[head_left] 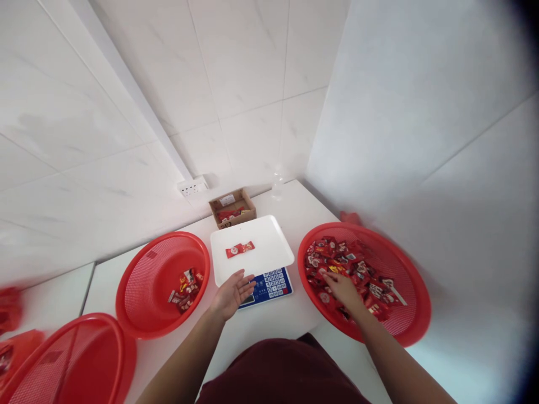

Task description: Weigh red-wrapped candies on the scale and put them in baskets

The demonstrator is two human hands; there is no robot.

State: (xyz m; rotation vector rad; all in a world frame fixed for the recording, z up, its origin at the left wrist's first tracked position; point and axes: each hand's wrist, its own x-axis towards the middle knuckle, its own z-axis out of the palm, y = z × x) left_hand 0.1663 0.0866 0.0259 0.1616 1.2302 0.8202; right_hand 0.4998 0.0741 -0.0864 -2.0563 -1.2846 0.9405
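White marbled wall tiles (248, 62) rise behind a white tabletop (305, 219). Your left hand (231, 294) is empty, palm up, fingers loosely spread, at the near edge of a flat white scale tray (267, 233). Your right hand (343, 289) reaches into a round red plastic basket (404, 280) at right, fingertips among red wrapped packets (353, 266); whether they pinch one is unclear. One red-and-white packet (240, 249) lies on the tray; a small pile (187, 289) sits in the red mesh basket (143, 280) left of it, with far more at right.
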